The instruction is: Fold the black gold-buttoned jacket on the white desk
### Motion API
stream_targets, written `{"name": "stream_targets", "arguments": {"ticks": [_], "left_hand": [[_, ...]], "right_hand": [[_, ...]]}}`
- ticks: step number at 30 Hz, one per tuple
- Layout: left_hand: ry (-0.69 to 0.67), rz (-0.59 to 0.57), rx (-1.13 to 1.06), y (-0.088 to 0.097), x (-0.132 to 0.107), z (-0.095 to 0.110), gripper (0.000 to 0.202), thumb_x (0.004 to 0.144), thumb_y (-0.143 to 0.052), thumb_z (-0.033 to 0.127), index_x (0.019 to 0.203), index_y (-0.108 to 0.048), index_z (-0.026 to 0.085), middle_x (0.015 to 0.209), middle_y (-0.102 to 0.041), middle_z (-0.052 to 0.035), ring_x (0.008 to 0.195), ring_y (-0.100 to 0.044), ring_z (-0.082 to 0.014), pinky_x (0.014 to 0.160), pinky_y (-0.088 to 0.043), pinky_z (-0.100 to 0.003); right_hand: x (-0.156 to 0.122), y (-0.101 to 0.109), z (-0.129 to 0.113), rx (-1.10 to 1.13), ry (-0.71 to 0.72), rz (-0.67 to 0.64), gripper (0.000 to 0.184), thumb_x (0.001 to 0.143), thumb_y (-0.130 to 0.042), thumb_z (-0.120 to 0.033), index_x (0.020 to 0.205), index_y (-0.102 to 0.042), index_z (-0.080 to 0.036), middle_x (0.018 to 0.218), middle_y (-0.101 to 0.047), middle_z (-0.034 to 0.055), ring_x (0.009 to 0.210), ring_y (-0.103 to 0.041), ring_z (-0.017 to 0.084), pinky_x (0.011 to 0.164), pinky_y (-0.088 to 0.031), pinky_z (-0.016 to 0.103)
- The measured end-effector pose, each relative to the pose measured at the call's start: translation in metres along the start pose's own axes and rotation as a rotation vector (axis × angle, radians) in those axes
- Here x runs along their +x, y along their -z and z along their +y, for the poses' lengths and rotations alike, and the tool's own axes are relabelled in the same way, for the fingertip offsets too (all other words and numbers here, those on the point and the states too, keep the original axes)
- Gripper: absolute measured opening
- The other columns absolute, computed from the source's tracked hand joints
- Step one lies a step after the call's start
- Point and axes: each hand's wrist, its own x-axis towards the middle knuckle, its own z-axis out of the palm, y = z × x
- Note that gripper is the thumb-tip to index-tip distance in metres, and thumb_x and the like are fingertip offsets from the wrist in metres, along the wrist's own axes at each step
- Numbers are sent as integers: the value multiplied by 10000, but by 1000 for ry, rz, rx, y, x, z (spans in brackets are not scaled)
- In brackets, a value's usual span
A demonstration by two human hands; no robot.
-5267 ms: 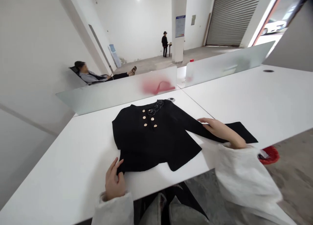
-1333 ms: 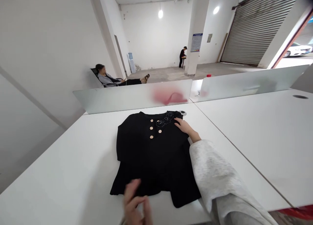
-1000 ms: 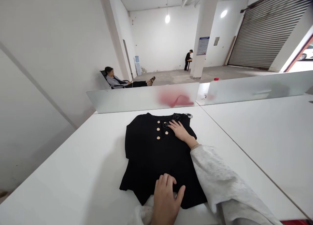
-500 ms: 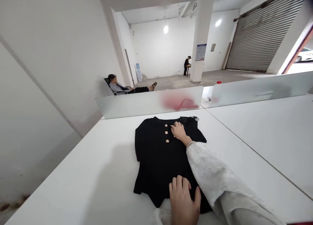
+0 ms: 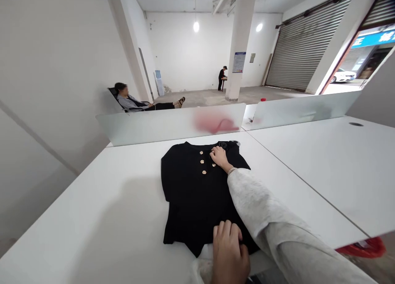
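A black top (image 5: 197, 193) with gold buttons lies face up on the white table (image 5: 108, 218), its sleeves folded in over the body. My right hand (image 5: 219, 157) rests on the chest by the buttons and the neckline, fingers laid on the cloth. At the near edge my left hand (image 5: 230, 253) sits on the hem, its fingers curled together over the fabric. Both arms wear light grey sleeves, and the right sleeve covers the top's right side.
Frosted divider panels (image 5: 173, 123) stand along the table's far edge, with a red shape blurred behind them. A second white desk (image 5: 324, 160) adjoins on the right. A red bin (image 5: 364, 247) sits on the floor, lower right. One person reclines in a chair (image 5: 129, 102); another stands by the pillar (image 5: 221, 78).
The long sleeve that lay stretched out to the right is now folded over the top. My right hand slid from the shoulder to the buttons. My left hand came onto the hem and curled.
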Motion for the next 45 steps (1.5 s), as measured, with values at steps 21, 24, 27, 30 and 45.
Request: {"name": "stream_targets", "arguments": {"ticks": [21,24,27,30,45], "left_hand": [[-134,-43,357,12,-10,-8,306,873,-397,102,1127,-568,120,1150,-606,-121,1127,-532,-269,919,-471,-460],[-85,-78,375,15,-6,-5,292,887,-414,147,1133,-567,118,1126,-605,-129,1110,-534,-279,892,-477,-452],[-46,-102,376,19,-1,-3,251,892,-427,153,1076,-596,145,1032,-616,-98,1026,-556,-259,822,-490,-410],[-24,-99,374,22,2,-1,214,908,-438,205,1019,-619,179,975,-604,-77,955,-554,-249,762,-480,-389],[131,-111,78,7,14,0,213,833,-439,155,628,-478,202,719,-574,-22,774,-536,-201,841,-420,-423]], "right_hand": [[26,13,-3,11,67,-284,251,922,-364,-241,1108,-509,-153,1179,-621,122,1124,-528,291,1036,-154,625],[21,13,-3,15,60,-279,253,932,-355,-248,1118,-496,-152,1201,-608,119,1125,-527,281,1035,-189,601],[20,12,-3,11,44,-266,253,935,-350,-243,1124,-490,-148,1209,-603,121,1121,-529,270,1028,-231,563],[21,11,-4,6,24,-249,255,931,-348,-231,1127,-489,-148,1214,-599,121,1109,-531,267,1004,-285,522],[13,-8,-6,-32,-26,-103,292,944,-322,-253,1135,-528,-169,1202,-552,137,1117,-460,272,992,-306,435]]}}
